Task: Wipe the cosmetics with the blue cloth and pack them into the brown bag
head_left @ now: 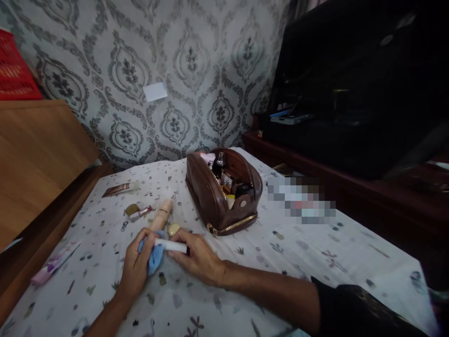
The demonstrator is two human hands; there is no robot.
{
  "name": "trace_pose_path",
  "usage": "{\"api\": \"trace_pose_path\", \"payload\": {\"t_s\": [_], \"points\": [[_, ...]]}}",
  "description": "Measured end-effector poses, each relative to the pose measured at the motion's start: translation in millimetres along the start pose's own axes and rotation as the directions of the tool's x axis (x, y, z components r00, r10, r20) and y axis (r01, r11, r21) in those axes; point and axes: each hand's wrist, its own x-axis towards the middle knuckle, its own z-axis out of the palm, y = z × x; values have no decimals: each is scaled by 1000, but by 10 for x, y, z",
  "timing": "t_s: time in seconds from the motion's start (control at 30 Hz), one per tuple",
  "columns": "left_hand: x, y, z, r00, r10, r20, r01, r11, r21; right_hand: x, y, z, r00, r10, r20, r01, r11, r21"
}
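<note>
My left hand (135, 267) is closed on a crumpled blue cloth (155, 260), which is around one end of a white cosmetic tube (175, 246). Gripping the tube's other, dark end is my right hand (201, 260). Just beyond my left fingers lies a beige bottle (162, 214), its near end hidden. A small round yellowish item (173, 229) sits by my right fingertips. Behind the hands stands an unzipped brown leather cosmetic bag (206, 196), holding several bottles and small boxes.
On the patterned white tablecloth (182, 304) lie a brown flat tube (117, 189), a small pink-ended tube (142, 212), a round olive item (132, 209) and a pink tube (52, 269). A blurred patch (303, 199) is right of the bag. A large dark screen (351, 93) stands at right.
</note>
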Motion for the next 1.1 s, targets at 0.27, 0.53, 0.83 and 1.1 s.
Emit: {"api": "trace_pose_path", "payload": {"t_s": [0.27, 0.53, 0.83, 1.1], "points": [[-12, 39, 2, 999, 29, -27, -27, 998, 56, 18, 28, -20, 999, 0, 49, -2, 999, 52], [-25, 43, -38, 997, 76, -24, -74, 994, 85, 61, 85, 24, 977, 70, 200, -123, 957, 264], [-10, 44, -81, 997, 28, 68, -26, 999, -32, 117, 85, -5, 876, 161, 455, -409, 747, 525], [-63, 78, -14, 983, -93, 161, 118, 982, -150, 106, 86, 8, 861, 86, 500, -379, 765, 520]]}}
